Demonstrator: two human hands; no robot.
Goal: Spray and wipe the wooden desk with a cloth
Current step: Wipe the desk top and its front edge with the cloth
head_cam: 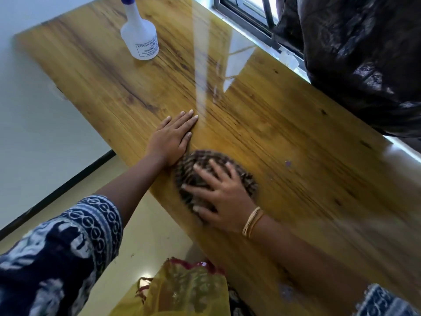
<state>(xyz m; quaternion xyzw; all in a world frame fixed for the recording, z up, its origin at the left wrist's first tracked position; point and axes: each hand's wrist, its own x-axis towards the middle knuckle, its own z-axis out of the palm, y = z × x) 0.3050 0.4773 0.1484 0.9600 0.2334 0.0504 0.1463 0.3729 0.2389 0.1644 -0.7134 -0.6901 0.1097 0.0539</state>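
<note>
A glossy wooden desk [284, 124] runs from the upper left to the lower right. My right hand [218, 197] presses flat on a dark checked cloth [205, 160] near the desk's front edge; hand and cloth are blurred. My left hand [174, 137] lies flat on the wood just left of the cloth, fingers together and pointing toward the far end, holding nothing. A white spray bottle [139, 35] with a blue top stands upright at the far end, well apart from both hands.
A black plastic bag [364, 60] bulges over the desk's far right edge by a window frame [246, 17]. A white wall [34, 110] is to the left. Yellow fabric [182, 290] hangs below the desk's near edge, above the pale floor.
</note>
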